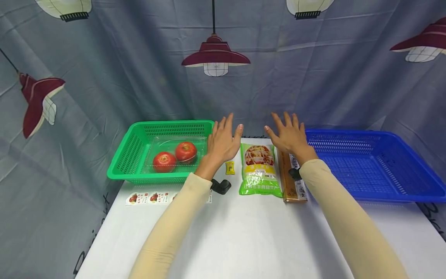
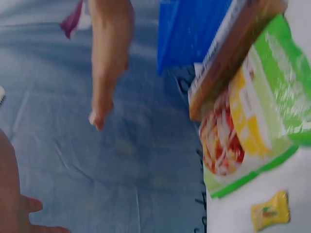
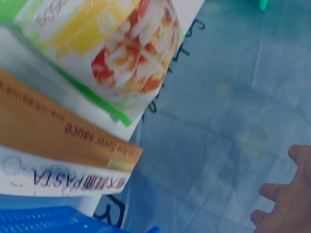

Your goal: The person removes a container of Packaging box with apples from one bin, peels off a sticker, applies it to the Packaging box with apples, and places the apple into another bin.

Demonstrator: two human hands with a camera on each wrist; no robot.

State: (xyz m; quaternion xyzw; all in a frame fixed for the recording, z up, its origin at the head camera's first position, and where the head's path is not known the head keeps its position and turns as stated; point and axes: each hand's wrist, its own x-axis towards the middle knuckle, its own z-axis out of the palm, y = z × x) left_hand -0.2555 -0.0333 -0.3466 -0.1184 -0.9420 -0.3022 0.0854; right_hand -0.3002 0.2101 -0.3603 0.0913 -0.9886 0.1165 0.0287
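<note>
— Two hands, we count: the left hand (image 1: 223, 141) and the right hand (image 1: 289, 135), both raised above the far edge of the white table (image 1: 244, 236) with fingers spread wide and straight, holding nothing.

— And between them we see one green plastic food pouch (image 1: 259, 169), glossy and flat, printed with a dish in red and yellow. It lies on the table just below and between the two palms.

— Beside it on its right, touching or nearly so, we make out one long brown cardboard pasta box (image 1: 292, 180), a narrow rectangle; the right wrist hangs over it. The right wrist view shows "PASTA" on its white side.

— One small yellow wrapped sweet (image 1: 229, 167), crinkly, sits just left of the pouch, near the left wrist.

— Baskets: two, both perforated plastic and rectangular. The green mesh basket (image 1: 129, 155) on the left holds one clear plastic tray (image 1: 156, 145) with two round red tomatoes (image 1: 174, 157). The blue mesh basket (image 1: 411, 186) stands on the right.

— One strip of stickers (image 1: 150, 198) lies flat in front of the green basket.
</note>
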